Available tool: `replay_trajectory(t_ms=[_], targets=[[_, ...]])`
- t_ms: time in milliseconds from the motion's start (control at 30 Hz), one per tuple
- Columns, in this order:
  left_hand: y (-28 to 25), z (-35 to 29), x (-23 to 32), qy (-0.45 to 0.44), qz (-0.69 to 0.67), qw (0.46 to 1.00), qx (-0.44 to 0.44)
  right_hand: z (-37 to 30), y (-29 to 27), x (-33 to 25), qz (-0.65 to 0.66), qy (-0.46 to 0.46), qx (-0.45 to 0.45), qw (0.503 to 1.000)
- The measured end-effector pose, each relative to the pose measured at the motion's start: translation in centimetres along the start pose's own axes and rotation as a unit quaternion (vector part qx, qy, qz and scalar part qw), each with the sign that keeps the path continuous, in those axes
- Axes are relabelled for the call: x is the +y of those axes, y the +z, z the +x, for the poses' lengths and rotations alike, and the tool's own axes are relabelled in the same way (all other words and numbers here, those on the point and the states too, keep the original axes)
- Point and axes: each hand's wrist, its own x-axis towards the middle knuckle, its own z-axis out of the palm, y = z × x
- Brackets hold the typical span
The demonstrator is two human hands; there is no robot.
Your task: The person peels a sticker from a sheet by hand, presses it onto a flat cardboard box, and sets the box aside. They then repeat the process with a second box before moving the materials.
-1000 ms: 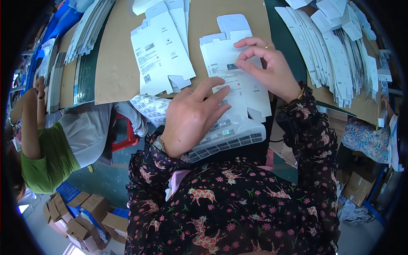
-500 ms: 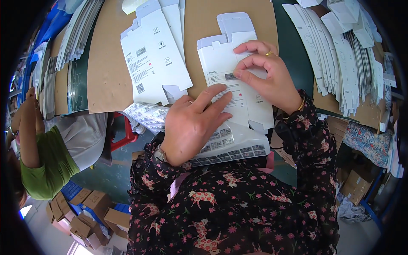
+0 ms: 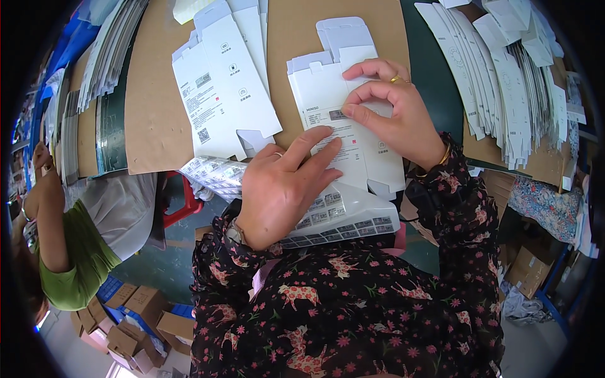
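Observation:
A flattened white carton (image 3: 326,82) with printed text lies in front of me. A small silver-grey sticker (image 3: 336,115) sits on its printed face. My right hand (image 3: 392,107) is closed in a pinch, thumb and forefinger together at the sticker's right edge, other fingers bent above the carton. My left hand (image 3: 283,189) has its fingers stretched out and apart, fingertips on the carton's lower left part. Beneath that hand, a glossy sheet of silver stickers (image 3: 365,225) hangs over the table's front edge, its middle partly covered.
More flattened white cartons (image 3: 224,82) lie to the left on the brown cardboard (image 3: 154,107). Stacks of cartons stand at the far left (image 3: 116,53) and right (image 3: 504,82). A co-worker in green (image 3: 79,246) is at the left, near a red stool (image 3: 183,205) and cardboard boxes (image 3: 145,305).
My hands keep nearly the same pose on the carton and sticker. The whole view has shifted slightly. At the left, the co-worker's arm and body have moved a little.

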Motion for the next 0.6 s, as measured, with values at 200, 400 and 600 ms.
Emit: replay_trajectory(t_ms=[200, 400, 600], targets=[[-0.17, 0.01, 0.13, -0.004, -0.004, 1.0, -0.003, 0.04, 0.16, -0.01, -0.013, -0.005, 0.001, 1.0], [0.11, -0.12, -0.06, 0.003, 0.0, 1.0, 0.009, -0.02, 0.16, -0.02, -0.01, -0.003, 0.005, 1.0], [0.16, -0.03, -0.11, 0.007, -0.004, 1.0, 0.011, -0.05, 0.24, 0.17, -0.014, -0.004, 0.01, 1.0]])
